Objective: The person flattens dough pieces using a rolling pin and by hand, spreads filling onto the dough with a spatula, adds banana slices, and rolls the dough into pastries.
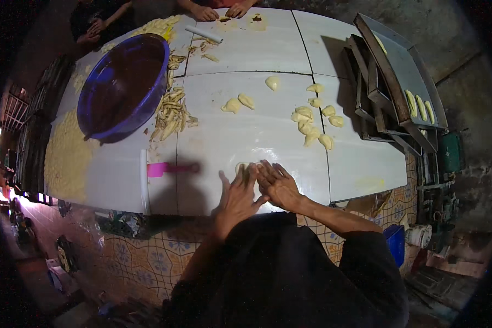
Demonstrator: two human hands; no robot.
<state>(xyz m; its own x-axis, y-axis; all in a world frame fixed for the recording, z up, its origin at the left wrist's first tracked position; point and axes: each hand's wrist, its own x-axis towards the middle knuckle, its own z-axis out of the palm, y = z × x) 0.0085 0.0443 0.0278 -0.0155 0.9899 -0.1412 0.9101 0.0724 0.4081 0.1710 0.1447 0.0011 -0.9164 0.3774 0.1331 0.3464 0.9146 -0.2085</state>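
Both palms face down on the white tiled table (229, 131) near its front edge. Under the fingertips of my left hand (238, 195) lies a small piece of pale dough (240, 165), mostly covered. My right hand (279, 188) rests close beside it, its fingers stretched forward and pressing at the dough's right side. The fingers of both hands are extended, not wrapped around anything. To the left lie a pink scraper-like tool (164, 169) and a white rod (144, 180). Several dough pieces (306, 117) sit ahead and to the right.
A purple basin (161, 82) with dark brown contents stands at the left, beside a pile of short strips (172, 115). Flattened dough (65, 158) covers the left edge. Stacked metal trays (385, 71) stand at the right. Another person's hands (221, 13) work across the table near a white rod (204, 34).
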